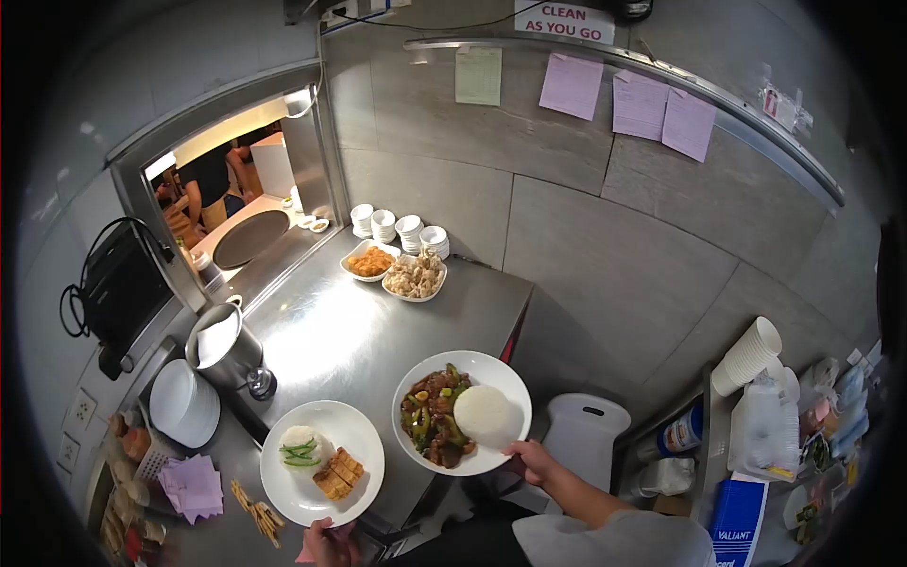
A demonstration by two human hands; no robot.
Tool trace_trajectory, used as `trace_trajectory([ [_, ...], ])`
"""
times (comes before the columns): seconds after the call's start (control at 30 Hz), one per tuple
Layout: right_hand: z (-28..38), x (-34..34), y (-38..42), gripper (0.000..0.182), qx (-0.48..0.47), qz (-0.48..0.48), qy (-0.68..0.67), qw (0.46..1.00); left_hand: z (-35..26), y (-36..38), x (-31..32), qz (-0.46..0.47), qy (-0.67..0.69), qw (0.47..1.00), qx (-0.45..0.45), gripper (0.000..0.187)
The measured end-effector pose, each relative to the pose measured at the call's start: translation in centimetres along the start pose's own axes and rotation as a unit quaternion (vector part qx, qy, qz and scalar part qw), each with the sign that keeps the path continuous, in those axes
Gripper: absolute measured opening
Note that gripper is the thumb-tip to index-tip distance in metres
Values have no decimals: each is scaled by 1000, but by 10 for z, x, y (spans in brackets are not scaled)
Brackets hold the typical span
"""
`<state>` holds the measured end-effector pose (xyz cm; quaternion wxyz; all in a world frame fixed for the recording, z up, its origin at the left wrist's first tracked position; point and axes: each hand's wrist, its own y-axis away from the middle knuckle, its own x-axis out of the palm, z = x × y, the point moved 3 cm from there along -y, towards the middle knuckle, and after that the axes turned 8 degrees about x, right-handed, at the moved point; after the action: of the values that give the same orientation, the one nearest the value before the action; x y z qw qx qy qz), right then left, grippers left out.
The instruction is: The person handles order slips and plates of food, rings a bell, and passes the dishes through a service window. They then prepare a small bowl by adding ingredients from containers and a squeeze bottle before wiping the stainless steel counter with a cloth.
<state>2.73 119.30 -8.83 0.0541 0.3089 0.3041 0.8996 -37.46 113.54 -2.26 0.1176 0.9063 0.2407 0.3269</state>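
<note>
My left hand (328, 542) grips the near rim of a white plate (364, 435). On it are a rice mound (300, 437) topped with green beans (302, 456) and sliced, golden-brown fried food (337, 474). Something pink shows beside those fingers; I cannot make out what it is. My right hand (534, 463) pinches the lower right edge of a second white plate (491, 365), thumb on the rim. This one carries a dark meat and green vegetable stir-fry (435, 416) next to a white rice dome (487, 423). Both plates look level, over the counter's front part.
On the steel counter (463, 317) stand two bowls of food (369, 261) and stacked small white cups (408, 230). A pass-through window (274, 248) holds a dark round tray (250, 239), with a person (210, 184) beyond. Left are a metal pot (227, 350) and stacked plates (184, 402).
</note>
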Motion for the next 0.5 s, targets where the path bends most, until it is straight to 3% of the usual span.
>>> trace_trajectory([
  [0.07, 2, -4, -32, 36, 10, 12, 41, 999, -12, 13, 37, -57, -34, 998, -15, 41],
  [0.17, 20, 6, -69, 33, 40, 32, 62, 997, 6, -23, 22, 9, -193, 979, 60, 37],
  [0.2, 38, 21, -68, 29, 31, 21, 134, 990, 13, -36, 18, -4, -142, 989, 38, 35],
  [0.27, 69, 37, -78, 31, 105, 36, 177, 978, 27, -60, 9, -32, -41, 999, -10, 31],
  [0.3, 88, 46, -80, 32, 142, 44, 195, 969, 33, -74, -2, -3, -124, 992, 34, 29],
  [0.37, 148, 37, -104, 26, 37, -67, 414, 907, 43, -100, -15, 56, -283, 949, 124, 27],
  [0.4, 184, 28, -109, 21, -37, -2, 330, 943, 33, -94, 7, 108, -414, 882, 197, 25],
  [0.47, 289, 50, -81, 16, -261, -129, 256, 922, 7, -63, 66, 201, -635, 671, 326, 23],
  [0.5, 338, 59, -60, 16, -338, -144, 179, 913, 21, -80, 41, 240, -596, 697, 317, 25],
])
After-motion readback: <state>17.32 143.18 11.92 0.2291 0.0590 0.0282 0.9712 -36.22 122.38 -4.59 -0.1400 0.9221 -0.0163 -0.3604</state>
